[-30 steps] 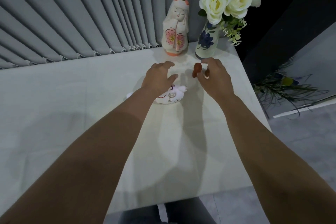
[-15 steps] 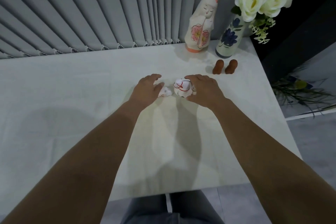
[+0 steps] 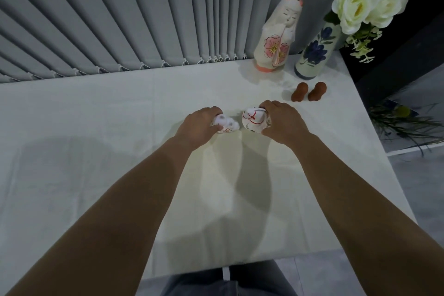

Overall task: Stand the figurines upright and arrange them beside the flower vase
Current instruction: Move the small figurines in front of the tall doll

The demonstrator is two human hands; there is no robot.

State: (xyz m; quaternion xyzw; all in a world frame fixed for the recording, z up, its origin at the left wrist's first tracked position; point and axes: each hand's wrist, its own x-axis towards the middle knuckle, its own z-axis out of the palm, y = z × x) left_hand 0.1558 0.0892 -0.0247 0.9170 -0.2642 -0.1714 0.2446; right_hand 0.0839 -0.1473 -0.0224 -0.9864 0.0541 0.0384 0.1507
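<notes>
My left hand (image 3: 199, 126) grips a small white figurine (image 3: 225, 125) with pink marks, low on the white table (image 3: 96, 142). My right hand (image 3: 281, 121) grips a rounder white figurine (image 3: 252, 120) with red lines, right next to the first. A tall white doll figurine (image 3: 278, 33) with pink flowers stands upright at the back. The blue-flowered vase (image 3: 316, 54) with white roses stands to its right. Two small brown figurines (image 3: 308, 91) stand in front of the vase.
Grey vertical blinds (image 3: 144, 19) hang behind the table's back edge. The table's right edge runs close past the vase, with green foliage (image 3: 403, 122) on the floor beyond. My legs show under the near edge.
The right hand let go of the brown figurines by the vase and came back to the rounder white figurine. Both hands have closed on the white figurines, which have tipped up a little.
</notes>
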